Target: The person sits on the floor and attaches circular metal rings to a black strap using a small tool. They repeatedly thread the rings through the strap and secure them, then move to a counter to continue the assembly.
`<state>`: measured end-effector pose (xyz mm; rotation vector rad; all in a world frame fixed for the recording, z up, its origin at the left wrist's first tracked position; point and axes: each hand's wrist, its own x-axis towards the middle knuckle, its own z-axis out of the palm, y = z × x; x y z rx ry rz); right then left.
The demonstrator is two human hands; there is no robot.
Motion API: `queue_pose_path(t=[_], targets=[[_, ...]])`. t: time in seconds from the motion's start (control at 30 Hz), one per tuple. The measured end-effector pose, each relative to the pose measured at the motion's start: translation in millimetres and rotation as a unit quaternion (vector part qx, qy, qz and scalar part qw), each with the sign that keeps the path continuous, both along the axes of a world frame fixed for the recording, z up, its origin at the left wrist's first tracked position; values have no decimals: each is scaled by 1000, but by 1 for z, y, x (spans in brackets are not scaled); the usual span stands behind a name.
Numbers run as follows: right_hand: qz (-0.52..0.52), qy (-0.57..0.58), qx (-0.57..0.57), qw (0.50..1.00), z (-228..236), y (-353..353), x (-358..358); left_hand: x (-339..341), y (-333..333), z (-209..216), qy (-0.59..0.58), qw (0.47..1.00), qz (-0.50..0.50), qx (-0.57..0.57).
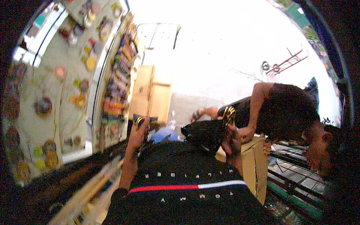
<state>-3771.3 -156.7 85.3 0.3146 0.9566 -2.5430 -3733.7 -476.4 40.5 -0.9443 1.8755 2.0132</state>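
My left hand [140, 135] is closed around a small dark piece with gold-coloured rings [139, 121], held up in front of the shelf side. On the other side, my right hand [230, 140] is closed with several gold-coloured rings [228, 114] on a dark piece rising from it; blur hides their exact kind. Crumpled black plastic-like material [205, 134] lies between my hands, touching or very near the right one. Whether my right fingers also grip it, I cannot tell.
A person [288, 107] in dark clothes bends close at my right, one arm by an open cardboard box [255, 168]. Another cardboard box [161, 97] stands ahead. Packed shelves [120, 80] and a display case [75, 112] line the left. A red hand truck [287, 64] stands far right.
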Motion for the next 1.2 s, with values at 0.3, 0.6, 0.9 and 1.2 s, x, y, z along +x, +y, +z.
queue_pose_path(t=[0.3,0.6,0.9,1.2], targets=[[-109,12,5,994,-10,26,-78,-155,8,-10,75,980,-176,47],[-165,13,-37,986,-65,80,-162,-322,145,-131,86,882,-420,197],[-355,-115,54,926,-197,178,-234,-515,374,-280,78,750,-654,52],[-274,-118,70,952,-306,196,-417,-666,369,-370,53,691,-690,211]])
